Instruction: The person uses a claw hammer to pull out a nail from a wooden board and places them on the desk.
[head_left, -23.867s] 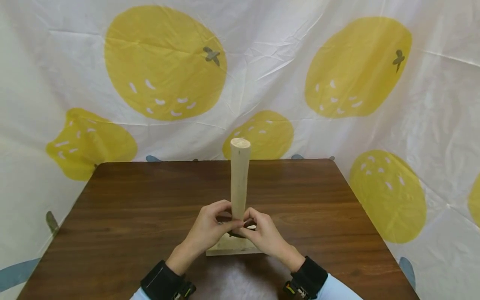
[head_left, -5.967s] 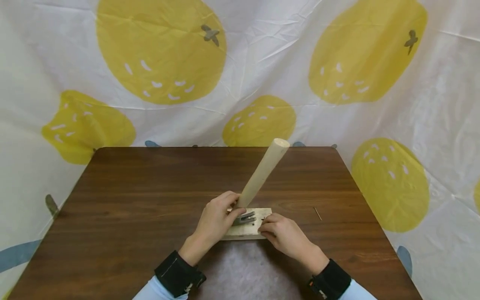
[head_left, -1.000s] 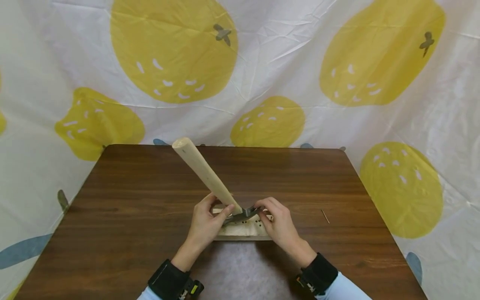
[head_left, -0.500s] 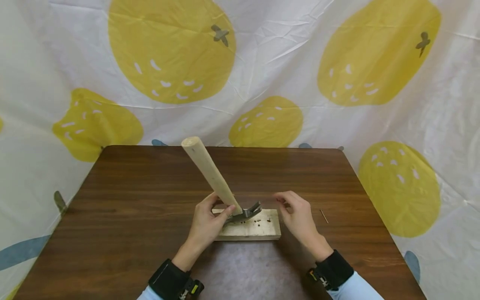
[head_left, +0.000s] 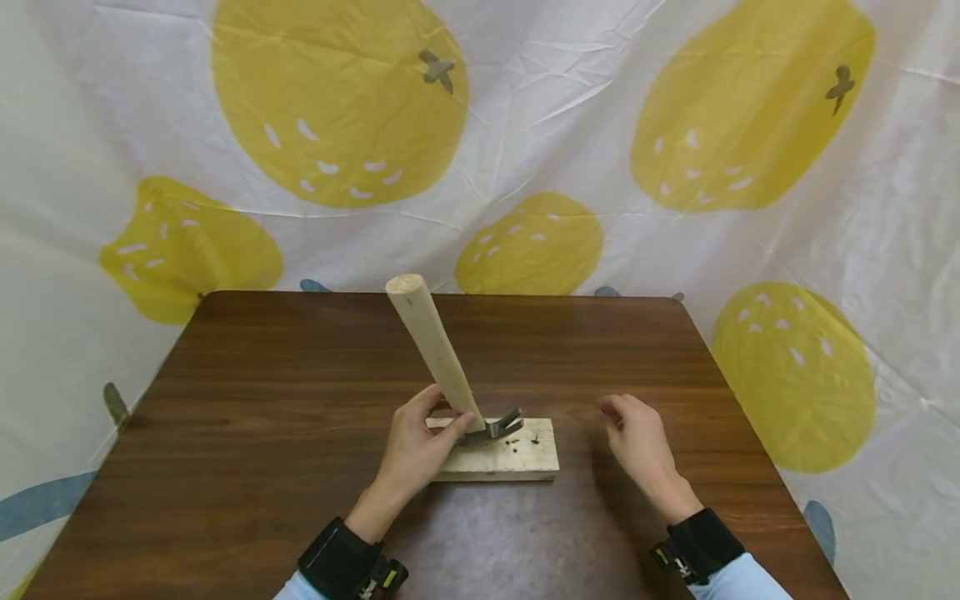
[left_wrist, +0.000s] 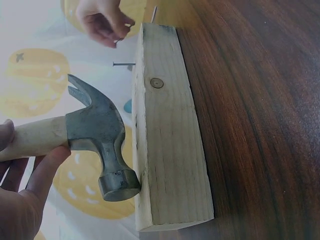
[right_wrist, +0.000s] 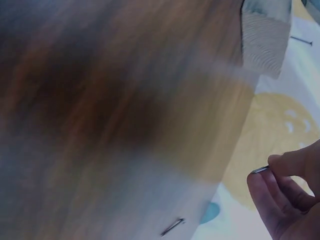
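Note:
My left hand [head_left: 415,442] grips the wooden handle of a claw hammer [left_wrist: 95,122] just above its head. The hammer's striking face touches the top of a pale wooden board [head_left: 495,462], and its handle rises leaning to the left. The claw points right, toward a nail [left_wrist: 123,64] standing upright in the board. Out to the right, over the table, my right hand [head_left: 641,442] pinches a small nail [right_wrist: 260,170] between thumb and fingertip. Another loose nail [right_wrist: 173,227] lies on the table near it; in the head view the right hand hides it.
The brown wood-grain table [head_left: 300,400] carries the board near its middle. Several dark holes mark the board's top beside the claw. A white curtain [head_left: 540,108] printed with yellow fruit hangs behind the table.
My right hand has left the hammer's claw and moved right with the nail, over the loose one. The handle has swung from leaning far left to more upright.

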